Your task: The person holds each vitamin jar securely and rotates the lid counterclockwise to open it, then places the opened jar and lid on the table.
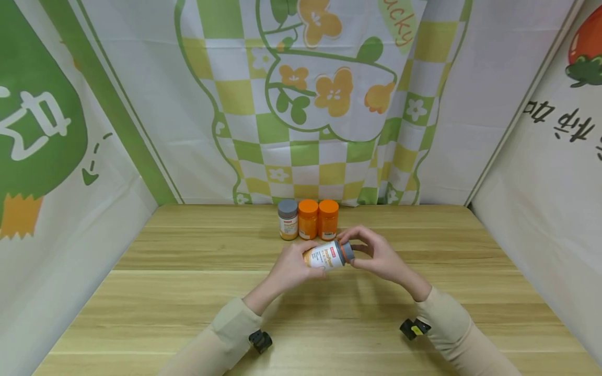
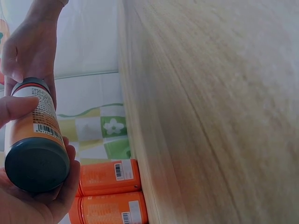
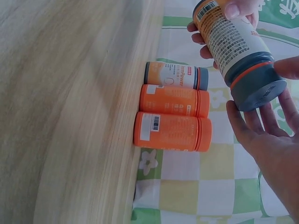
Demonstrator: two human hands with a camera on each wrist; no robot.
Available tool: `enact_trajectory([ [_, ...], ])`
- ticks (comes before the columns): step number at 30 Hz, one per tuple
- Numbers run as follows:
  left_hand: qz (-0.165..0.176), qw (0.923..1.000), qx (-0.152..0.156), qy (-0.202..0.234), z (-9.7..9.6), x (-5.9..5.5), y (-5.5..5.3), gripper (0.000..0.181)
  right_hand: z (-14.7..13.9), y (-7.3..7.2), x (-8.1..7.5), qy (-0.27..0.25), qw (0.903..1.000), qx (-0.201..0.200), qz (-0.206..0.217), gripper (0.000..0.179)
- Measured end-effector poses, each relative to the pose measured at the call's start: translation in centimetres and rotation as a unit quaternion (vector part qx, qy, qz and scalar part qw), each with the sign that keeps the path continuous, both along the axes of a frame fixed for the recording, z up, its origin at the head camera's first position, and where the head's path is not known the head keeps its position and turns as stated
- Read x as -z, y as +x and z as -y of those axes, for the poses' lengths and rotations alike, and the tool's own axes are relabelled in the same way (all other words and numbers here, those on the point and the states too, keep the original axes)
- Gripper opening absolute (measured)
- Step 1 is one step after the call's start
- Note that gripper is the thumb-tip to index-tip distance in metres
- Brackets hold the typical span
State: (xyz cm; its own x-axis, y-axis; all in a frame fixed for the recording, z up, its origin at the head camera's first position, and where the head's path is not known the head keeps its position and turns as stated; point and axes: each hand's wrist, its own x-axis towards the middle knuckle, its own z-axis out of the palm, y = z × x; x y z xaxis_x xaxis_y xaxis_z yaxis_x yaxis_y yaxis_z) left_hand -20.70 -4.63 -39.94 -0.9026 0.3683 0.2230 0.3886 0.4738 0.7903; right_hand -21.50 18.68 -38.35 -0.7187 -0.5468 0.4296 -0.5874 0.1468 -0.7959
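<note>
My left hand grips the body of a supplement bottle with a white and orange label. The bottle is tilted over the table, its grey cap towards my right hand. An orange ring shows between cap and body. The thumb and fingers of my right hand are around the cap. In the left wrist view the dark bottle base faces the camera, with my left thumb across the label.
A similar grey-capped bottle and two orange bottles, one in the middle and one on the right, stand in a row at the back of the wooden table. Behind them hangs a patterned curtain.
</note>
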Motion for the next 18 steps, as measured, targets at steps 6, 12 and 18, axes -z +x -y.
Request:
enact_trajectory([
  [6,-0.003,1.0,0.005,0.001,-0.01,0.08,-0.02,0.049,0.17,0.01,0.1,-0.005,0.9998,0.01,0.014,0.022],
  [12,-0.008,0.9999,0.004,-0.008,-0.06,0.15,0.03,0.05,0.47,-0.04,0.2,0.027,0.9968,0.065,0.037,0.02],
  [18,-0.008,0.9999,0.004,-0.01,-0.08,0.11,0.06,0.052,0.75,-0.16,0.07,0.063,0.9905,0.112,0.048,0.022],
])
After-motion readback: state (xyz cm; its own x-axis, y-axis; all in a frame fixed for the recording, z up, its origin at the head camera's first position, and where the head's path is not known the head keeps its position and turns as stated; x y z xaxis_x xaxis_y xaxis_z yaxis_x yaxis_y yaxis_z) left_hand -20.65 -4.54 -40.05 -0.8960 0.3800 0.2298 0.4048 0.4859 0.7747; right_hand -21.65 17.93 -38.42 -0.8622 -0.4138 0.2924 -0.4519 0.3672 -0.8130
